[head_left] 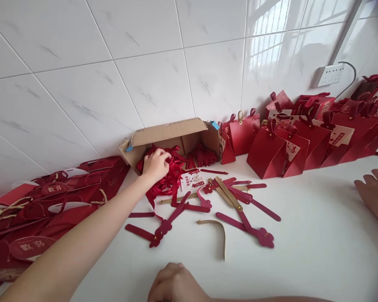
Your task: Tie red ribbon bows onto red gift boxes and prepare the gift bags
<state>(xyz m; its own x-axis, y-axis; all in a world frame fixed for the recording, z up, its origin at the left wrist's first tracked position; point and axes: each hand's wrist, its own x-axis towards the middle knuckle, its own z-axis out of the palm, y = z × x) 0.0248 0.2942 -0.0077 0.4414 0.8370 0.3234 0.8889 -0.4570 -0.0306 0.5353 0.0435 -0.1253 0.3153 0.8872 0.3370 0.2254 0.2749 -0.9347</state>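
My left hand (156,164) reaches into an open cardboard box (170,135) lying on its side against the tiled wall. Its fingers are curled into a tangle of red ribbons (171,176) that spills out of the box. My right hand (174,284) rests as a closed fist on the white tabletop at the bottom edge; whatever is inside it is hidden. Between the hands lie several loose dark red straps (245,224) and tan straps (222,235), and a small printed card (192,181).
A stack of flat red gift boxes (47,205) lies at the left. Assembled red gift boxes (290,147) stand in rows at the back right, below a wall socket (330,74). Another person's hand (374,197) rests on the table at the right edge.
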